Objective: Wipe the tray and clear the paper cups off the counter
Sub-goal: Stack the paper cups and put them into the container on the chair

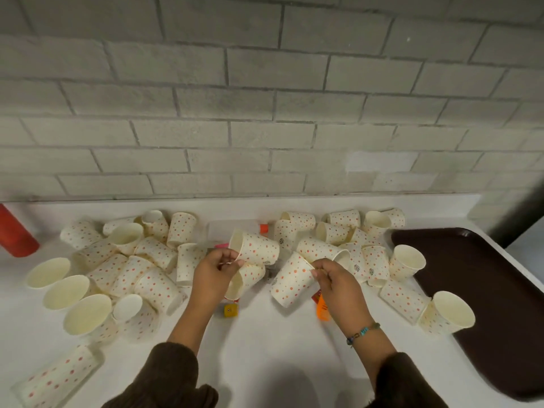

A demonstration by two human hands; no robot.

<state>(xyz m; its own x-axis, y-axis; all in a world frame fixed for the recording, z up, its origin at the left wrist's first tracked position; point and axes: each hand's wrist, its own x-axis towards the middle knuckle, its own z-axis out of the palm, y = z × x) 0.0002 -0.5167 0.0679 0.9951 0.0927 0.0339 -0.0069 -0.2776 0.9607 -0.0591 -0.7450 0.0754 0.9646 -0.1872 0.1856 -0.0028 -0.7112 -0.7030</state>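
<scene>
White tabletop (pixel 265 343), head view, grey brick wall (pixel 265 98) behind. Left hand (pixel 213 270) pinching rim of a dotted paper cup (pixel 256 248) between thumb and fingers (pixel 235 262); cup lifted, on its side, long axis running left to right, open mouth pointing left, base to the right. Right hand (pixel 335 282) pinching rim of a second dotted cup (pixel 291 279); tilted, mouth up toward upper right, base down toward lower left, long axis diagonal. Both hands clenched on cups, dark brown sleeves (pixel 173 375), beaded bracelet (pixel 362 332) on right wrist. Scattered cup pile left (pixel 132 260), mostly lying on sides, several mouths facing the camera. Second cup pile right (pixel 353 240), mixed upright and tipped. Dark brown tray (pixel 485 275) at right edge, long axis running away from camera; one cup (pixel 449 313) tipped on its near-left rim, mouth pointing right. Red cylinder (pixel 14 234) far left. Orange marker (pixel 322 310) under right hand, small yellow cube (pixel 230 310) between the wrists.
</scene>
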